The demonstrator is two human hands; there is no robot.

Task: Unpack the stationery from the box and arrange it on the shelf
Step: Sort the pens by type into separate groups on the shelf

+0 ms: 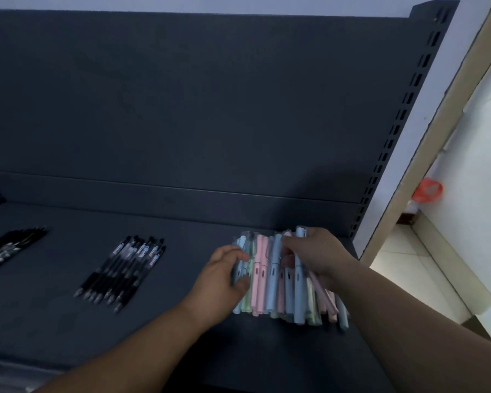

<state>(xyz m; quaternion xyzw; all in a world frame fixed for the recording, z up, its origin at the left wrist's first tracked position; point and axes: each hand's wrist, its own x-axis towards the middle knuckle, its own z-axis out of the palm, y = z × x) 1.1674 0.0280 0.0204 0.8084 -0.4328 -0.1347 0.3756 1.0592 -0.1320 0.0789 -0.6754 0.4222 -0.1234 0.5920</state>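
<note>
we were at the dark shelf (167, 231). our pastel pens (260, 268) lay on it, near its right end, in a loose fan of pink, blue and green. our left hand (224, 272) was at the left side of the bunch, with its fingers curled round the outer pens. our right hand (318, 251) was at the top right of the bunch, and its fingers were bent and pinching pens there; one pale blue pen stuck up just above them. the picture was a bit blurry, so we could not tell how many pens each hand held.

more to the left, a row of black pens (122, 272) lay side by side on the shelf, well apart from the pastel ones. another black bunch (12, 246) lay at the far left edge.

so we thought a good part of the job was done: two lots were laid out and a third was on the shelf. the pastel pens were messy and crossed over each other, so we thought they needed lining up like the black row. we could not see the box, so we could not tell how much was left inside it.
</note>
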